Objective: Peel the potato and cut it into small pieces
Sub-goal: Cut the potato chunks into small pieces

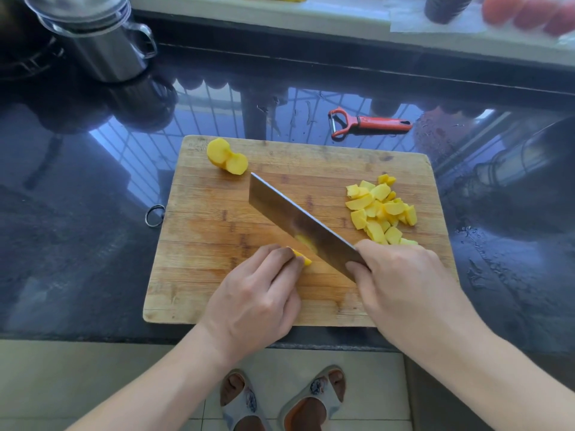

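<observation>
A wooden cutting board (217,213) lies on the dark glossy counter. My left hand (258,300) holds down a small yellow potato piece (303,258) near the board's front middle, mostly hidden under my curled fingers. My right hand (401,284) grips the handle of a wide cleaver (292,219), whose blade runs diagonally up-left, right beside that piece. A peeled potato chunk, sliced in part (227,157), sits at the board's far left corner. A heap of several small potato pieces (379,209) lies on the right side.
A red peeler (367,123) lies on the counter behind the board. A steel pitcher with a clear lid (99,42) stands at the far left. Tomatoes (529,14) and a dark jar (448,7) sit on the sill. A metal ring (154,215) hangs off the board's left edge.
</observation>
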A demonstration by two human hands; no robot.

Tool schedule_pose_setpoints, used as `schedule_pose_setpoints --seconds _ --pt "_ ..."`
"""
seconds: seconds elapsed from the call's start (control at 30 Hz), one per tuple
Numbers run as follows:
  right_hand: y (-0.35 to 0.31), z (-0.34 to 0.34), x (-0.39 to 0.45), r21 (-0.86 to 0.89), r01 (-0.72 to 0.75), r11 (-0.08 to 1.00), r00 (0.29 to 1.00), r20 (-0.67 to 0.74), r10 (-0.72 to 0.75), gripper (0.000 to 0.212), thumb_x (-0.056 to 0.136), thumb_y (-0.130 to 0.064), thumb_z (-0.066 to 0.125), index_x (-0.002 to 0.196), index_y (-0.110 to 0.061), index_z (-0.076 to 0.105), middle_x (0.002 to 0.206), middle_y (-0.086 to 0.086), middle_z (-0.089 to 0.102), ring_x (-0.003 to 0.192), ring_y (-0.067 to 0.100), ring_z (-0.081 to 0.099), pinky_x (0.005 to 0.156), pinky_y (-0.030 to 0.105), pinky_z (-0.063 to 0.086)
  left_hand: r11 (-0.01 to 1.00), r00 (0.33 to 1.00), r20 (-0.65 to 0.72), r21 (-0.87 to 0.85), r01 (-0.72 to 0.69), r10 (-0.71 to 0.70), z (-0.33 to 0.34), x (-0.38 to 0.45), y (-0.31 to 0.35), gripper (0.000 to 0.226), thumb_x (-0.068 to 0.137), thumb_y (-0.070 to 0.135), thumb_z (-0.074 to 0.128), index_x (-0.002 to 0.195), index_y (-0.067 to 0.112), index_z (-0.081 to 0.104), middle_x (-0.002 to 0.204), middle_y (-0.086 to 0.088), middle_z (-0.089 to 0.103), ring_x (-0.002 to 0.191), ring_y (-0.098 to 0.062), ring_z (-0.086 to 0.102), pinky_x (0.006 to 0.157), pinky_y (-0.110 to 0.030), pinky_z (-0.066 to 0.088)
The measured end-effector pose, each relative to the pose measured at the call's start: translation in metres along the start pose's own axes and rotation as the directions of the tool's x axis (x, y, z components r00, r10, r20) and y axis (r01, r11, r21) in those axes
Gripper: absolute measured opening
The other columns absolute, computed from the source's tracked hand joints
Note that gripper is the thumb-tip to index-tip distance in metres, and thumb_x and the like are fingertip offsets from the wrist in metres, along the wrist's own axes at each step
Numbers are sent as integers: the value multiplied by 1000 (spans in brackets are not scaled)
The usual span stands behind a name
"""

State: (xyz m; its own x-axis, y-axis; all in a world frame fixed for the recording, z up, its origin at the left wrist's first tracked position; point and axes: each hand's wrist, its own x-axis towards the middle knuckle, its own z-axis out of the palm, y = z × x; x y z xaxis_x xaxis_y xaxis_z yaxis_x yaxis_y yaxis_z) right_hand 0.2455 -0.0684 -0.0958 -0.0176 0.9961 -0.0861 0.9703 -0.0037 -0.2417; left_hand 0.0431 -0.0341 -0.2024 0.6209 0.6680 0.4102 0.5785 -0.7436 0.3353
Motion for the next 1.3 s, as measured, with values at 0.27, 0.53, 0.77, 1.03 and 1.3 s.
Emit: schedule_pose_setpoints --seconds 0.27,0.53,0.77,1.03,1.3 --pt "-3 3 -14 -133 25 991 1000 16 -23 28 91 -25 65 72 -28 45 53 -9 44 44 17 44 38 27 28 1000 1000 23 15 -22 21 1 -2 -1 33 89 0 55 115 -10 72 107 -20 70 101 -38 68 94 -41 56" --pt "-5 1 -18 -202 72 977 997 47 -64 34 82 -12 74 74 -26 44 54 -9 44 42 21 43 36 32 37 1000 1000 23 27 -9 9 4 -4 -2 33 89 3 56 114 -8 73 107 -20 71 100 -38 67 96 -40 55" --pt "4 -4 -23 -239 65 969 998 20 -62 28 82 -16 73 73 -26 48 56 -8 48 45 24 51 38 37 44 1000 1000 21 25 -17 16 5 -4 -2 33 91 3 52 114 -8 73 108 -20 70 102 -38 67 98 -41 55" --pt "2 -5 -19 -187 81 979 997 -6 -83 23 87 -20 69 74 -25 51 54 -8 47 44 23 48 38 37 44 1000 1000 23 21 -18 18 5 -4 -3 33 91 3 51 113 -8 73 107 -19 70 103 -38 67 97 -42 55" --pt "-2 -1 -21 -232 84 969 996 36 -77 28 81 -12 75 75 -24 50 56 -8 48 43 25 50 36 36 42 1000 1000 22 28 -8 7 4 -3 -2 34 91 3 52 115 -8 73 108 -19 71 101 -37 67 101 -38 54"
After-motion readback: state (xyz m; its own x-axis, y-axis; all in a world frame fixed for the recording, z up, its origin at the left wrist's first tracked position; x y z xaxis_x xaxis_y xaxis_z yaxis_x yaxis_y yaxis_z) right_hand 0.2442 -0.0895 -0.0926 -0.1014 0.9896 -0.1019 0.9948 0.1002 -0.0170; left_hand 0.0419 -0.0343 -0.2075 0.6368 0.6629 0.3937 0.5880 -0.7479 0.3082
